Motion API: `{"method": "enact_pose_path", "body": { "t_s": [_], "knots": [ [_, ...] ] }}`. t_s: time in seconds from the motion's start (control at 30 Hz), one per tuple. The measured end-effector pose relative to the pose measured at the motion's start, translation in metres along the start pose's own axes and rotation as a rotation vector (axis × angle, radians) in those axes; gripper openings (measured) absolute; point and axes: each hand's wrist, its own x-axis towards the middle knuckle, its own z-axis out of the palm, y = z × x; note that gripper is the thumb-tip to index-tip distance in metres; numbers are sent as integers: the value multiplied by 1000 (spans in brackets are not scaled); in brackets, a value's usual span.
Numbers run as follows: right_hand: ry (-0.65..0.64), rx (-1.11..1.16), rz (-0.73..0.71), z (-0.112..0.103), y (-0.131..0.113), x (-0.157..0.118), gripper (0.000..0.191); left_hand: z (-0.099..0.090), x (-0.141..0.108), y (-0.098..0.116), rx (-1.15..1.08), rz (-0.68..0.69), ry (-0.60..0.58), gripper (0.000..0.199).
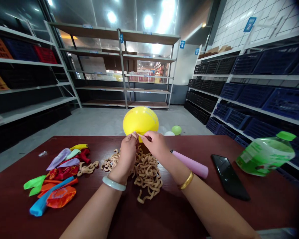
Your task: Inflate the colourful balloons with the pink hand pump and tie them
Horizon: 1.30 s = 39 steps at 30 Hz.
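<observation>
A blown-up yellow balloon (141,121) stands just beyond my fingers, over the table's far edge. My left hand (127,152) is closed in a pinch at the balloon's neck, which the fingers mostly hide. My right hand (156,146) pinches the end of a thin tan strand (140,135), stretched between the two hands. Under my wrists lies a heap of curled tan strands (147,172), perhaps rubber bands or cord. To the left are flat balloons in several colours, among them an orange balloon (61,197) and a lilac balloon (58,158).
Right of my right forearm lie a pink tube (191,164) with a narrow dark tip, a black phone (229,177) and a green bottle (265,154). On the floor past the dark red table (89,219) is a light green balloon (176,129). Shelves with crates stand around.
</observation>
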Motion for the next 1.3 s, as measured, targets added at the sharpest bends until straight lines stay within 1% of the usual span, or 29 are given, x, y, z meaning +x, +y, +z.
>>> {"method": "enact_pose_path", "body": {
  "t_s": [0.1, 0.17, 0.23, 0.3, 0.33, 0.4, 0.5, 0.67, 0.77, 0.87, 0.93, 1.0, 1.1, 1.2, 1.23, 1.3],
  "knots": [
    [-4, -87, -143, -5, -9, -8, 16, -1, 0, -5, 27, 80, -46, 29],
    [-32, -101, -246, -9, -12, -11, 14, -1, 1, -7, -10, 106, -76, 24],
    [-57, -47, -338, -12, -12, -9, 16, 1, 1, -7, -94, 92, -73, 21],
    [-93, 61, -374, -14, -9, -6, 21, 4, 1, -6, -175, 49, -59, 22],
    [-107, 114, -366, -15, -7, -3, 21, 6, 1, -6, -197, 32, -57, 23],
    [-114, 193, -311, -15, -3, 0, 16, 8, -1, -5, -204, 19, -70, 25],
    [-84, 250, -221, -12, 2, 3, 7, 11, -5, -5, -170, 32, -94, 25],
    [-45, 291, -194, -11, 7, 5, 12, 11, -11, -8, -16, 127, -105, 14],
    [-26, 270, -185, -12, 7, 6, 13, 8, -11, -12, 136, 184, -91, 11],
    [12, 207, -154, -11, 3, 3, 12, 4, -10, -12, 303, 276, -38, 7],
    [20, 119, -114, -10, -1, 1, 11, 1, -11, -9, 402, 346, 13, 12],
    [0, 40, -65, -11, -3, 0, 11, 0, -11, -4, 472, 385, 41, 18],
    [-72, 12, -10, -14, -4, 1, 12, -1, -13, 1, 514, 389, 29, 21],
    [-147, 31, -16, -18, -2, 4, 11, -1, -11, 1, 545, 399, -2, 20],
    [-149, 22, -36, -18, -2, 4, 10, -1, -10, 0, 566, 409, -16, 19],
    [-105, -40, -89, -18, -2, 3, 9, -1, -9, -1, 608, 433, -39, 17]
  ]
}}
